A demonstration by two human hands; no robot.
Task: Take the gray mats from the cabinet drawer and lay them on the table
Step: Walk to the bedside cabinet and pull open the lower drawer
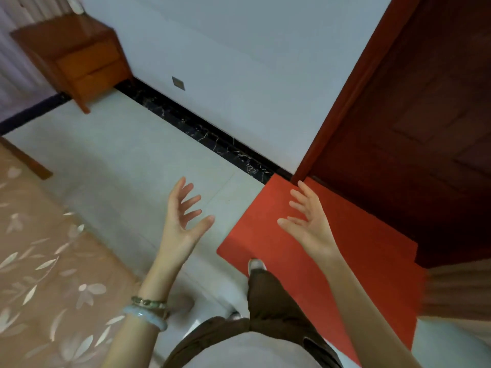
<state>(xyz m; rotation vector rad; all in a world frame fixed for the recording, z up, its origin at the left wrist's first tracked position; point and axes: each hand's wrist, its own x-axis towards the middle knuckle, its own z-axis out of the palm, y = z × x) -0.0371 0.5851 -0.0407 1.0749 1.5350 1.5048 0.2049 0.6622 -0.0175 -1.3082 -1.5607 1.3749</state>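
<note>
My left hand is raised in front of me with its fingers spread and nothing in it. My right hand is held up beside it over a red floor mat, also spread and empty. A small wooden cabinet with two shut drawers stands against the wall at the far left, well away from both hands. No gray mats and no table are in sight.
A red floor mat lies before a dark red wooden door on the right. A bed with a brown leaf-patterned cover fills the lower left. Pale floor tiles run between bed and white wall. My leg and shoe step forward.
</note>
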